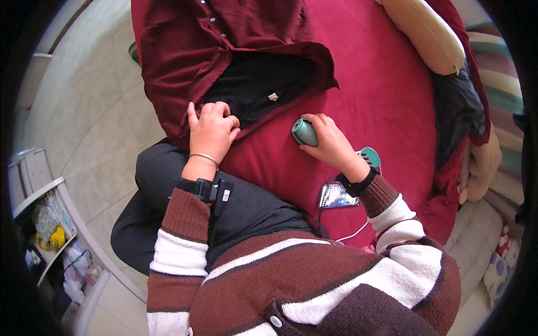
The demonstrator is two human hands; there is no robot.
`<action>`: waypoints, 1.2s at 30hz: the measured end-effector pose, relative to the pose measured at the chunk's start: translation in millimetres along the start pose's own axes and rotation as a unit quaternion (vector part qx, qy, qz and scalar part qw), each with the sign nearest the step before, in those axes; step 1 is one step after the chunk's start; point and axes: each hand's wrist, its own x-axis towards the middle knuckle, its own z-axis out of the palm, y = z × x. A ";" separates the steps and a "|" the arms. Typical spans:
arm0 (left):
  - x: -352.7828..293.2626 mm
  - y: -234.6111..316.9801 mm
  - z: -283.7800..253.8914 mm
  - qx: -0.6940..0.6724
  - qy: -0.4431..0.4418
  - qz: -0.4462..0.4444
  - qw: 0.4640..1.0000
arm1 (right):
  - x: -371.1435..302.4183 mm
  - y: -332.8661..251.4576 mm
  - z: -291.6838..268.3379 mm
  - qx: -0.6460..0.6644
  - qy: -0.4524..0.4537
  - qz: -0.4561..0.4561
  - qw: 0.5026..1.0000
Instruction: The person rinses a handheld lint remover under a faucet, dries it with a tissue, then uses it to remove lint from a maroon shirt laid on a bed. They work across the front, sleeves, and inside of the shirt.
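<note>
A dark red buttoned shirt [179,61] lies spread out, its hem lifted so that black cloth [255,78] with a small white tag shows inside. My left hand [210,129] is at the near edge of the shirt, fingers bent and closed on the hem. To the right, over the red bed cover, my right hand [330,143] is wrapped round a teal rounded handheld device [304,132]. Its exact kind does not show, and my palm hides much of it. Behind my right wrist lies a teal slotted oval piece [370,157].
A phone [338,196] with a lit screen and a white cord [354,232] lie near my right forearm on the red cover [386,89]. A beige cushion [428,36] and dark cloth [457,106] are at the right. An open shelf [50,218] stands at the lower left.
</note>
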 end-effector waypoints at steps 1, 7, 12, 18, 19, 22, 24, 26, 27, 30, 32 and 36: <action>-3.4 0.0 -0.4 -0.014 0.011 0.023 1.000 | 3.5 -3.5 -0.3 0.017 -0.002 0.008 1.000; -13.8 -7.4 6.8 -0.106 -0.036 0.047 0.993 | 43.8 -16.5 -16.3 0.382 -0.047 0.062 0.921; -5.4 -17.7 18.9 -0.254 -0.038 -0.100 0.961 | 95.4 -29.7 -6.8 0.500 -0.055 0.039 0.864; -1.6 -9.6 16.8 -0.119 0.010 -0.202 0.972 | 141.0 -37.2 14.3 0.452 -0.098 0.043 0.885; -2.4 -6.6 15.4 -0.084 0.033 -0.205 0.975 | 146.3 -37.8 18.0 0.427 -0.085 0.034 0.899; -2.6 -3.0 10.5 0.018 -0.018 -0.217 0.976 | 155.0 -40.6 30.8 0.317 -0.064 0.015 0.946; -2.3 -2.5 8.8 0.058 -0.025 -0.217 0.974 | 152.4 -43.9 39.8 0.072 0.127 -0.091 0.985; -1.7 -3.3 8.8 0.053 -0.058 -0.231 0.970 | 145.7 -46.2 44.7 -0.062 0.273 -0.137 0.950; -1.3 -4.0 9.1 0.053 -0.063 -0.234 0.969 | 141.3 -46.9 44.8 -0.085 0.226 -0.148 0.959; -0.7 -6.1 11.4 0.037 -0.081 -0.242 0.966 | 132.6 -47.6 39.4 -0.115 0.125 -0.139 0.976; -0.6 -6.9 13.3 0.021 -0.087 -0.246 0.965 | 128.7 -51.2 39.2 -0.089 0.114 -0.095 0.985; -4.0 -8.8 15.9 0.011 -0.088 -0.238 0.967 | 124.7 -67.0 61.9 0.037 0.160 -0.151 0.975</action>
